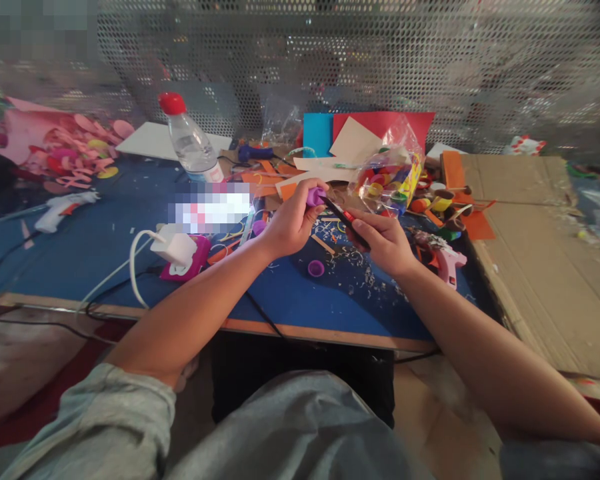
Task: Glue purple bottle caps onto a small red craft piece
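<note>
Worktop and hands seen from the head. At the far left of the blue table (pixel 300 303), pink cut pieces (pixel 70 152) lie in a heap, with a white glue gun (pixel 63 212) resting nearer the front edge. A clear bottle (pixel 190 143) with a red cap stands farther right, tilted in this view; nearer the front, a white plug (pixel 171 247) sits on a magenta block (pixel 199 255). The left hand (pixel 293 221), raised over the middle of the table, is closed, fingers and thumb gripping a small purple piece (pixel 314 196). A black tool (pixel 353 223) with a red patch points at this piece from the right; its tip appears to touch it, though the contact is too small to confirm. Below, a purple cup (pixel 316 269) lies on the table beside pale shavings (pixel 363 275). The right hand (pixel 384 241) is wrapped around the tool's handle. Behind it is a clear bag (pixel 390 170) of colourful items; to its right lie a pink glue gun (pixel 449 263) and, at the far right, a broad cardboard sheet (pixel 545 253).
</note>
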The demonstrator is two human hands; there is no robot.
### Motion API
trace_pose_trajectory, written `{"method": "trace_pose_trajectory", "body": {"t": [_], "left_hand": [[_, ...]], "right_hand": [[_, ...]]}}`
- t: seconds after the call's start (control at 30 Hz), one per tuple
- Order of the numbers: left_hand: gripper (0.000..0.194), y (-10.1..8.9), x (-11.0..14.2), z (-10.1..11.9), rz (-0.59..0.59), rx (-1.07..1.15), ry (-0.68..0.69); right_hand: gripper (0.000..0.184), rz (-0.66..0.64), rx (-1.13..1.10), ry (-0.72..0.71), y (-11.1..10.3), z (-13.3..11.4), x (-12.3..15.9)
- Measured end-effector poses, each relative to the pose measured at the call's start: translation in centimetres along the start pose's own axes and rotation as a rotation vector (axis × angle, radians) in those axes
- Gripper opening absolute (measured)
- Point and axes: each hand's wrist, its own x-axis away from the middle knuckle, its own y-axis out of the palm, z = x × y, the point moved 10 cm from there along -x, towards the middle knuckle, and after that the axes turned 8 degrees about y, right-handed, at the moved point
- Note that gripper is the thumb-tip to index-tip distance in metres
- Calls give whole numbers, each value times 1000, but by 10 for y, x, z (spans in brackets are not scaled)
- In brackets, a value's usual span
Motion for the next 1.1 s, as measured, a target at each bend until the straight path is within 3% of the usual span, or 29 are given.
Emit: {"method": "trace_pose_trajectory", "body": {"t": [0.3, 0.9, 1.1], "left_hand": [[37, 0, 2, -10, 33, 72, -89], [31, 1, 1, 0, 3, -5, -7], [31, 0, 0, 6, 26, -36, 82]], "right_hand": [[54, -6, 3, -9, 1, -2, 1], [61, -2, 104, -74, 3, -6, 4], [60, 18, 123, -89, 1, -4, 5]]}}
